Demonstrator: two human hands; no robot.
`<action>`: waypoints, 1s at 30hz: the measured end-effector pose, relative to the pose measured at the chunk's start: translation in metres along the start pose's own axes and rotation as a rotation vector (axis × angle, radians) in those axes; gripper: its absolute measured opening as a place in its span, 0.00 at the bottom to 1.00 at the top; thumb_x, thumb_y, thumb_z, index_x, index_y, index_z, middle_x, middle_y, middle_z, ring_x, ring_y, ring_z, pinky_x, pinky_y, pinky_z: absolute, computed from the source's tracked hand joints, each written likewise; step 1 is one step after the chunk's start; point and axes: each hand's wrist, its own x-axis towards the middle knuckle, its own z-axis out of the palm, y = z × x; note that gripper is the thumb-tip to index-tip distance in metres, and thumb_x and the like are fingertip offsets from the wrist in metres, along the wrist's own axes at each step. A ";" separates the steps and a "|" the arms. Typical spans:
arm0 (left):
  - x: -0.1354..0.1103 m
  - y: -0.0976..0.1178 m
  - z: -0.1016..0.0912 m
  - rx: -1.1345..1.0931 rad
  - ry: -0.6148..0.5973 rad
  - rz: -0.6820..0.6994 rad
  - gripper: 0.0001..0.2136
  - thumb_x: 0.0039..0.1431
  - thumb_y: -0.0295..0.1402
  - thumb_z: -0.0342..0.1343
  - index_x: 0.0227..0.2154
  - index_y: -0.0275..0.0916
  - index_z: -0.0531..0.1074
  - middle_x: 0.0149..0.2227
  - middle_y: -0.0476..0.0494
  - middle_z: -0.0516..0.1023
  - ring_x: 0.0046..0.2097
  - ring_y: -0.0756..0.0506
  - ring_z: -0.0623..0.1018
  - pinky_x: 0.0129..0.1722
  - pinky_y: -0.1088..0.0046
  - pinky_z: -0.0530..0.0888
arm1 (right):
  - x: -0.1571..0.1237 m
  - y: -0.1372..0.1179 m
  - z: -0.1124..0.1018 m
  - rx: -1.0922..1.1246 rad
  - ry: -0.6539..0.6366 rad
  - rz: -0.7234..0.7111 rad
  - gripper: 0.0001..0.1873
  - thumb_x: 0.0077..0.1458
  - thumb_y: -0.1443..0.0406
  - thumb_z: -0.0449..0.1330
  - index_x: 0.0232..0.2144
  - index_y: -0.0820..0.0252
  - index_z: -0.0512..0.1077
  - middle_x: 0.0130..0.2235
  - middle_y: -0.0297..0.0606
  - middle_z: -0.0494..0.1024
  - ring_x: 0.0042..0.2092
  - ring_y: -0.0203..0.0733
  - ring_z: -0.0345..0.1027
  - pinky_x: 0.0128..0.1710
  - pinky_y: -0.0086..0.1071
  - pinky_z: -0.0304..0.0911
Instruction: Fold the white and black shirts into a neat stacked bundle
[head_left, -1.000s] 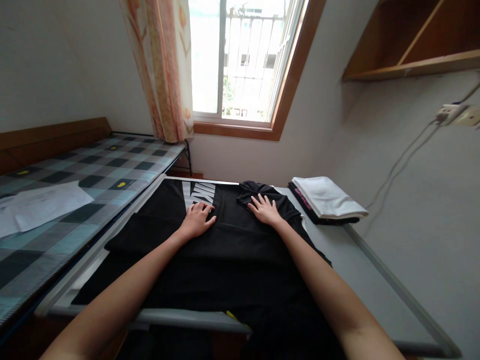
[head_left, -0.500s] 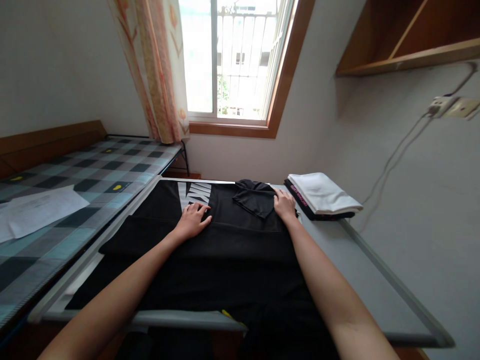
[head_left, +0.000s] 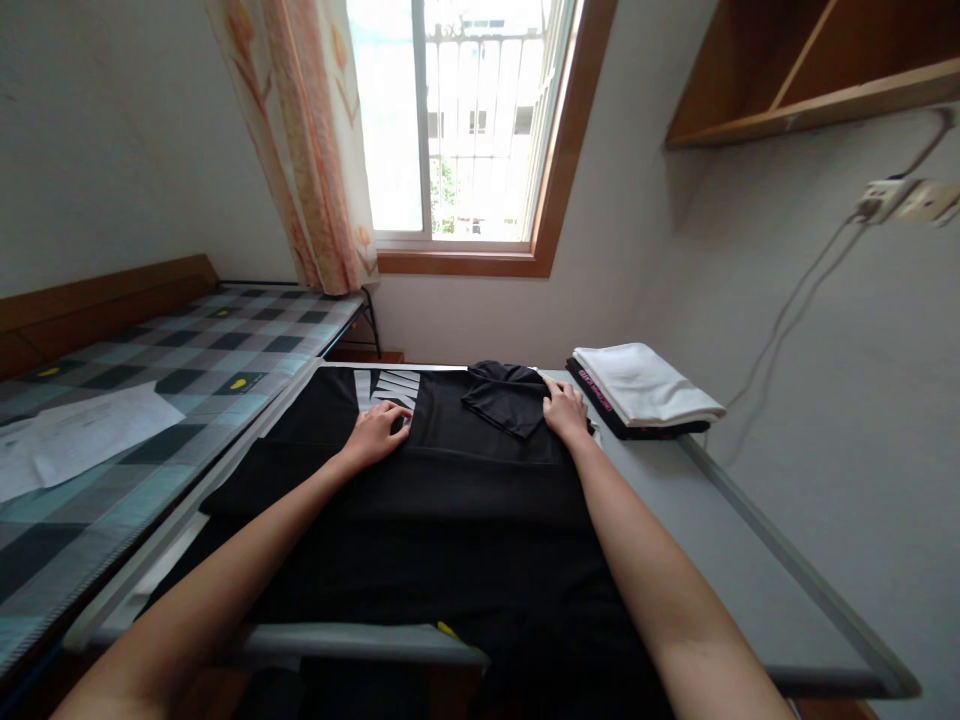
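Observation:
A black T-shirt [head_left: 480,490] with white block lettering [head_left: 395,386] lies spread across the table, one short sleeve [head_left: 510,398] folded inward and the near part hanging over the front edge. At the lettering, my left hand [head_left: 377,432] has its fingers curled, thumb and forefinger drawn together on the cloth. My right hand [head_left: 565,408] is at the shirt's right edge beside the folded sleeve, its fingers bent over the fabric. How much cloth each hand grips is partly hidden by the fingers.
Folded clothes, white on top [head_left: 645,385] and black beneath, sit right of the shirt on the grey-edged table [head_left: 750,560]. To the left is a bed with a checked cover [head_left: 292,335] and papers [head_left: 90,435]. A wall shelf [head_left: 795,115] overhangs the right; a cord [head_left: 787,300] hangs below it.
My left hand has shifted slightly left, and its spread fingers have drawn together on the lettering. My right hand stays at the shirt's right edge. The view has shifted slightly.

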 end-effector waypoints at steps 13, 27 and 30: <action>0.088 -0.048 0.011 0.327 0.012 -0.133 0.23 0.62 0.31 0.41 0.60 0.40 0.61 0.62 0.35 0.63 0.61 0.38 0.64 0.55 0.59 0.62 | -0.001 0.000 0.003 0.012 0.078 0.033 0.23 0.65 0.59 0.44 0.58 0.48 0.66 0.56 0.45 0.66 0.54 0.53 0.57 0.51 0.44 0.53; 0.096 -0.074 -0.009 0.507 0.025 -0.180 0.18 0.59 0.34 0.45 0.50 0.39 0.69 0.52 0.34 0.71 0.54 0.35 0.67 0.56 0.51 0.55 | -0.002 0.000 0.001 -0.014 0.166 0.015 0.16 0.61 0.60 0.52 0.47 0.51 0.76 0.49 0.46 0.69 0.51 0.55 0.57 0.49 0.43 0.53; 0.089 -0.075 -0.020 0.519 0.064 -0.143 0.15 0.59 0.33 0.45 0.46 0.40 0.72 0.50 0.36 0.71 0.51 0.37 0.70 0.53 0.57 0.57 | -0.002 0.001 -0.001 0.042 0.192 0.031 0.15 0.60 0.61 0.53 0.45 0.51 0.77 0.49 0.45 0.69 0.51 0.54 0.57 0.49 0.42 0.53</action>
